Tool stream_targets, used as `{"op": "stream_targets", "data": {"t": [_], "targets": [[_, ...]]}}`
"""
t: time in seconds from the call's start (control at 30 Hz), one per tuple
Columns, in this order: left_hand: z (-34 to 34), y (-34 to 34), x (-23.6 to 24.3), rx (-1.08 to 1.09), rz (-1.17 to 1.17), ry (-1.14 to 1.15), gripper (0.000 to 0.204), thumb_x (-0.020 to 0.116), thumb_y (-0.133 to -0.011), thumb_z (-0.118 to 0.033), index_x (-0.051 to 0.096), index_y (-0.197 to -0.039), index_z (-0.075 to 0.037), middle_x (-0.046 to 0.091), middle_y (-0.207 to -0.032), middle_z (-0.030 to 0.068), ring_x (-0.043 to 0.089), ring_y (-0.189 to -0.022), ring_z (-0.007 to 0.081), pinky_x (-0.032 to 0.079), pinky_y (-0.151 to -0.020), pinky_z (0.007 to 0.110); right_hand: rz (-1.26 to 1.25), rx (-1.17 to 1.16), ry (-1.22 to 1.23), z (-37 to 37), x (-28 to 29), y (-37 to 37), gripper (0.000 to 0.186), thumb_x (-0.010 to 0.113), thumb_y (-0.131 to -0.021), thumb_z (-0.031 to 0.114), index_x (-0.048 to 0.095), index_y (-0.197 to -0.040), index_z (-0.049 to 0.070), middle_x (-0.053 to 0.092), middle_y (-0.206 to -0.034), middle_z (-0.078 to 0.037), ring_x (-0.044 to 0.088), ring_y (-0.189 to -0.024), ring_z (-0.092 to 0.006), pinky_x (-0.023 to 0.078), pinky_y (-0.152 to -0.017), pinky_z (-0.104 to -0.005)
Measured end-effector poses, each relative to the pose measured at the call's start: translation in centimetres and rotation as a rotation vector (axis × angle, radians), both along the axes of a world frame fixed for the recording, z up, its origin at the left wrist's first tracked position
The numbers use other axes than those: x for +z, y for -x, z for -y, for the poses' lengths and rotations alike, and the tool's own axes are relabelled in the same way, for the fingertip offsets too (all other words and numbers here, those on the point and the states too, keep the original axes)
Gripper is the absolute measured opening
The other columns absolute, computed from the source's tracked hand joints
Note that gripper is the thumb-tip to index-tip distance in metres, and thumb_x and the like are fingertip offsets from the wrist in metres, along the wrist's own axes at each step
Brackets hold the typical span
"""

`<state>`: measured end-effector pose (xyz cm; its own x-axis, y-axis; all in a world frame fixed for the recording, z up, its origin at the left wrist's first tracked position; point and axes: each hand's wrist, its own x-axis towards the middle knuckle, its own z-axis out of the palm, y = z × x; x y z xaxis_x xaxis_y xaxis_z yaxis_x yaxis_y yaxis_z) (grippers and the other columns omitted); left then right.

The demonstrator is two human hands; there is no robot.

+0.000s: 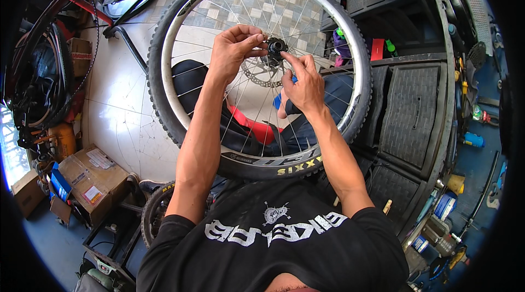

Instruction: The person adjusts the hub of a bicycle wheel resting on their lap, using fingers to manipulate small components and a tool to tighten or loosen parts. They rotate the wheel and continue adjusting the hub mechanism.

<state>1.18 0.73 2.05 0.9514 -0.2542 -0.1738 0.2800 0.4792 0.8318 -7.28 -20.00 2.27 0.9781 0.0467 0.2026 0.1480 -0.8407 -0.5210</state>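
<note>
Flanking the hub (pixel 277 46), curled hands (pixel 234 50) (pixel 307 84)

PLACE: bicycle workshop | SIGNS: spoked wheel (pixel 278 46); part-seen bike (pixel 46 12); black drawer cabinet (pixel 414 119); red-handled tool (pixel 486 117)

Brightly lit around the fingers (pixel 295 61). Streaked with pale glare across the glossy floor tiles (pixel 117 95) left of the fingers, blown out white at the bright opening (pixel 13 147) farther left. Darker over the drawer cabinet (pixel 413 111) to their right. Fairly crisp at the hub (pixel 277 46) between them; curved and black-rimmed farthest out.
</note>
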Motion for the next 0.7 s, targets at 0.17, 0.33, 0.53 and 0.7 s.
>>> {"op": "stream_targets", "data": {"t": [0.17, 0.33, 0.53, 0.7], "targets": [[0.0, 0.0, 0.0, 0.001, -0.001, 0.005, 0.017, 0.076, -0.096, -0.005, 0.07, -0.109, 0.005, 0.076, -0.105, 0.0157, 0.075, -0.089, 0.021, 0.068, -0.079, 0.035, -0.031, 0.026, 0.026, 0.0, -0.17, 0.1, 0.05, 0.067, -0.086, 0.007, 0.071, -0.134, 0.021, 0.058, -0.101, -0.008, 0.068, -0.08, -0.0279, 0.057, -0.069, -0.0414], [-0.02, 0.01, -0.06, 0.001, -0.003, 0.002, 0.017, 0.076, -0.096, -0.006, 0.07, -0.109, 0.004, 0.077, -0.105, 0.0157, 0.076, -0.09, 0.0207, 0.068, -0.08, 0.035, -0.036, 0.04, 0.051, -0.05, -0.4, 0.17, 0.051, 0.067, -0.086, 0.007, 0.071, -0.135, 0.021, 0.059, -0.101, -0.008, 0.068, -0.077, -0.0282, 0.057, -0.068, -0.0416], [-0.04, -0.05, -0.16, 0.001, 0.003, 0.003, 0.016, 0.075, -0.097, -0.006, 0.07, -0.109, 0.004, 0.077, -0.105, 0.0156, 0.076, -0.09, 0.0205, 0.068, -0.08, 0.035, -0.026, 0.055, 0.108, -0.12, -0.49, 0.13, 0.052, 0.068, -0.086, 0.008, 0.071, -0.136, 0.02, 0.058, -0.1, -0.008, 0.068, -0.074, -0.0286, 0.057, -0.067, -0.0417], [-0.07, -0.08, -0.22, 0.0, 0.0, 0.004, 0.016, 0.075, -0.097, -0.006, 0.07, -0.109, 0.004, 0.077, -0.105, 0.0156, 0.076, -0.09, 0.0204, 0.068, -0.08, 0.035, -0.009, 0.064, 0.142, -0.12, -0.6, 0.15, 0.052, 0.069, -0.085, 0.009, 0.072, -0.136, 0.02, 0.058, -0.099, -0.008, 0.067, -0.073, -0.0288, 0.056, -0.066, -0.042]]}}
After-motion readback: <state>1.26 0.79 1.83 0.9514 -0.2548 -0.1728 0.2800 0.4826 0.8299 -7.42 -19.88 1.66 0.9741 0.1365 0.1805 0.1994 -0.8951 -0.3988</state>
